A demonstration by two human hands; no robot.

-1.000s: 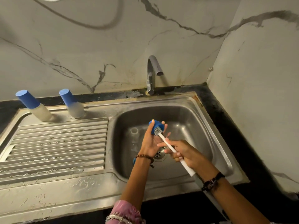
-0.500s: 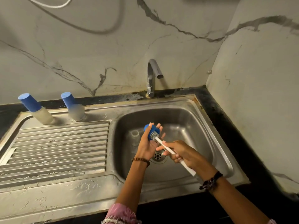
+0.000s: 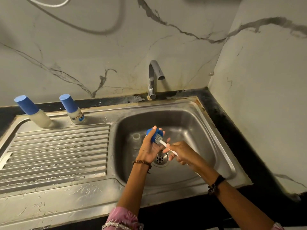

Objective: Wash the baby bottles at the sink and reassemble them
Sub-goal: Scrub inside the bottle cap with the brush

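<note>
Left hand (image 3: 150,146) is gripping the blue cap (image 3: 154,134), right hand (image 3: 180,152) is pinching the brush (image 3: 163,143) and scrubbing it, while the clear bottle (image 3: 136,140) beside the left hand and two capped bottles (image 3: 73,108) far left are waiting.

Steel-grey sink (image 3: 221,130), ribbed drainboard left of its basin. Two bottles (image 3: 43,119) (image 3: 76,115) behind the ribs: blue caps, milky-white bodies, nearer one with blue label print. Blue cap (image 3: 153,133) over the basin, grey-bristled brush (image 3: 159,139) on white handle. Black desk (image 3: 232,128), white wall (image 3: 83,55) with grey veining. Pink patterned sleeve (image 3: 123,219).
</note>
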